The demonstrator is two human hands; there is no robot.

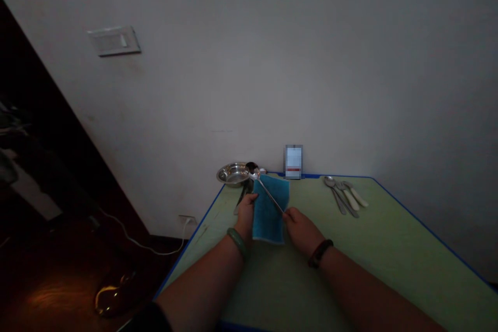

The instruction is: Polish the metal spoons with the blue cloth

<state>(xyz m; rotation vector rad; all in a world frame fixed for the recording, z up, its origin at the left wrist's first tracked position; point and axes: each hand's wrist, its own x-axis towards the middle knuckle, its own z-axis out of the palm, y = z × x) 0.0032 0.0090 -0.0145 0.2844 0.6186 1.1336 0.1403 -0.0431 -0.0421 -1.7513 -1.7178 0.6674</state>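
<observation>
My left hand (246, 211) grips the left edge of a blue cloth (268, 223), its thumb lying on the front of the fabric. The cloth hangs over the table, spread out towards me. In my right hand (299, 225) is the handle end of a long metal spoon (270, 196), slanting up and left across the cloth. The spoon's bowl is at the cloth's upper left corner, close to a shiny steel bowl (233, 180). Dark-handled utensils (243, 194) lie partly hidden behind my left hand.
Several spoons and forks (344, 198) lie at the right on the pale green table (389, 254), which has a blue edge. A phone (293, 162) leans against the wall at the back. Left of the table, a white cable (155, 253) runs from a wall socket (187, 219).
</observation>
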